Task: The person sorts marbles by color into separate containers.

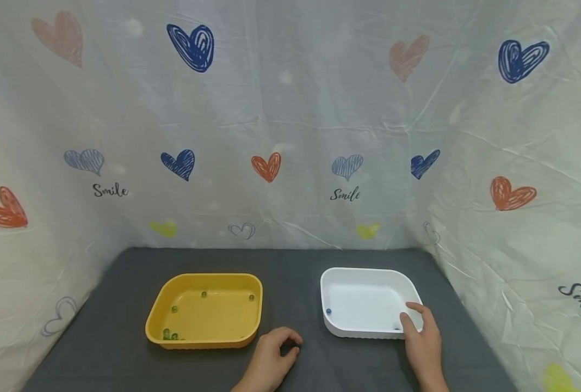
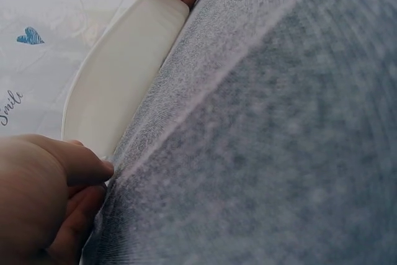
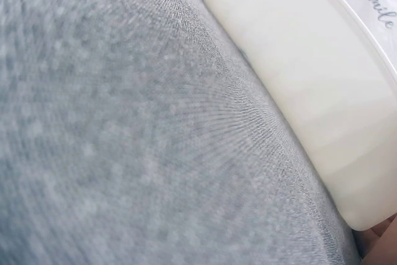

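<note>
My left hand (image 1: 273,356) rests on the dark cloth just right of the yellow tray (image 1: 204,344), fingers loosely bent and nothing visible in them. In the left wrist view, that hand (image 2: 37,197) lies before the white tray (image 2: 118,72). At the right front corner of the white tray (image 1: 369,299), my right hand (image 1: 424,337) reaches over the rim. Its thumb and forefinger are apart, with nothing visible between them. A blue bead (image 1: 328,311) lies at the tray's left side. A dark bead (image 1: 397,328) shows partly near the thumb, by the front wall.
Several green beads, one of them a far bead (image 1: 204,294), lie scattered in the yellow tray. Dark grey cloth (image 1: 290,288) covers the table beneath both trays. A pale curtain (image 1: 290,109) printed with hearts hangs behind and along the sides.
</note>
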`<state>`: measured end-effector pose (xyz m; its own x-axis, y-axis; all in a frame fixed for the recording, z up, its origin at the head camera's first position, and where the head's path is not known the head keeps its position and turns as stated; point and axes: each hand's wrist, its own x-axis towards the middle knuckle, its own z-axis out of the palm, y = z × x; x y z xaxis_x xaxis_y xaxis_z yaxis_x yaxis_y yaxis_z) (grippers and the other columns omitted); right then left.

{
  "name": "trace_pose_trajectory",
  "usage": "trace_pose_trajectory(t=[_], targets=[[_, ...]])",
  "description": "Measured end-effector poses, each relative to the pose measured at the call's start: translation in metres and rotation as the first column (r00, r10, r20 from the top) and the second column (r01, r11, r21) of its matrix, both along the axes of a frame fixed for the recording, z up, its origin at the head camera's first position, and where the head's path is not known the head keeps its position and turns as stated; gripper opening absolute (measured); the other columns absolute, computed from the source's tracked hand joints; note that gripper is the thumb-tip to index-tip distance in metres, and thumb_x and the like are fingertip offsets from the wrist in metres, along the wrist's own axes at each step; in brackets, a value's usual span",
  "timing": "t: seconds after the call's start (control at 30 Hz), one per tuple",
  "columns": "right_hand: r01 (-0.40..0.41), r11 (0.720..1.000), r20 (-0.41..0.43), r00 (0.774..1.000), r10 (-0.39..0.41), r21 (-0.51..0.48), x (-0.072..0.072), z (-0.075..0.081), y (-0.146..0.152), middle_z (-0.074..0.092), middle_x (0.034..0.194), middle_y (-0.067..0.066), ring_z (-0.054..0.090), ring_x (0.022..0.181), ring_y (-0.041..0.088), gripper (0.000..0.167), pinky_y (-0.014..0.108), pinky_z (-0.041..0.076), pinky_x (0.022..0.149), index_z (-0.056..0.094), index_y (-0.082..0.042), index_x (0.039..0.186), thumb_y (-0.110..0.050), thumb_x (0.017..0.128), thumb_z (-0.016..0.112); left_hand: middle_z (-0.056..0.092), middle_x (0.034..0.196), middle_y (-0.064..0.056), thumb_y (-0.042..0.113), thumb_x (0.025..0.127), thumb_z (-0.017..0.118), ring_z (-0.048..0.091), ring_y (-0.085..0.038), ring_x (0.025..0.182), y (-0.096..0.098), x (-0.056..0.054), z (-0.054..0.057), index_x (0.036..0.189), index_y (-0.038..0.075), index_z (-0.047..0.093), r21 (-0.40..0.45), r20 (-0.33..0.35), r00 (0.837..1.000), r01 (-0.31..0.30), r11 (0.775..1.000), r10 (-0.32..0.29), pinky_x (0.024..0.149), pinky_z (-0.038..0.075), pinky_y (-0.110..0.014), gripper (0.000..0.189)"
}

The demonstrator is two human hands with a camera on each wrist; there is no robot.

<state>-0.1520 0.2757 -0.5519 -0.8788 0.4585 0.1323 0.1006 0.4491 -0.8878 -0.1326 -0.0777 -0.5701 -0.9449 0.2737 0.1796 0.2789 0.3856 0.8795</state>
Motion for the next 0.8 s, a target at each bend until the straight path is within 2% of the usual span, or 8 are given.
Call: trace_pose_trajectory(t=[0.2,0.37,0.43,0.63,0.8], targets=[[0.008,1.000,-0.020,1.000,-0.008,-0.004,-0.001,0.001,0.002,0.048,0.159,0.032,0.036,0.154,0.051,0.037,0.072,0.029,0.120,0.059,-0.001,0.141,-0.022,0.111,0.059,0.076,0.102,0.008,-0.002,0.095,0.081,0.072,-0.007,0.096,0.005,-0.003,0.004,0.101,0.019,0.079,0.058,-0.017,1.000,-0.001,0.998,0.002,0.083,0.061,-0.030,0.022],[0.016,1.000,0.001,1.000,-0.016,0.001,0.001,0.002,0.003,0.047,0.160,0.032,0.035,0.154,0.052,0.038,0.073,0.029,0.120,0.059,-0.001,0.142,-0.023,0.111,0.059,0.077,0.103,0.004,-0.002,0.096,0.080,0.073,-0.007,0.095,0.011,-0.005,0.014,0.103,0.015,0.080,0.122,0.003,1.000,0.016,0.992,-0.016,0.081,0.062,-0.028,0.019],[0.016,1.000,0.004,1.000,-0.016,0.001,0.001,0.002,0.003,0.047,0.160,0.032,0.035,0.154,0.052,0.038,0.073,0.029,0.120,0.059,-0.001,0.141,-0.023,0.111,0.059,0.077,0.103,0.004,-0.003,0.096,0.080,0.074,-0.007,0.094,0.015,-0.005,0.018,0.104,0.014,0.080,0.129,-0.014,1.000,0.022,0.991,-0.020,0.082,0.063,-0.028,0.019],[0.008,1.000,-0.010,1.000,-0.008,0.000,0.000,-0.001,0.002,0.047,0.160,0.032,0.035,0.154,0.052,0.037,0.073,0.029,0.120,0.060,-0.001,0.141,-0.023,0.111,0.059,0.078,0.105,0.000,-0.005,0.096,0.079,0.074,-0.008,0.096,0.028,-0.011,0.039,0.105,0.013,0.080,0.152,-0.075,0.996,0.049,0.987,-0.038,0.084,0.064,-0.028,0.020],[0.006,1.000,-0.010,1.000,-0.006,0.001,0.000,-0.001,-0.001,0.048,0.160,0.032,0.036,0.154,0.051,0.037,0.072,0.030,0.119,0.060,-0.002,0.140,-0.024,0.111,0.059,0.076,0.106,0.007,-0.005,0.097,0.079,0.074,-0.010,0.099,0.042,-0.020,0.061,0.105,0.013,0.080,0.168,-0.096,0.994,0.063,0.984,-0.048,0.088,0.063,-0.026,0.020]])
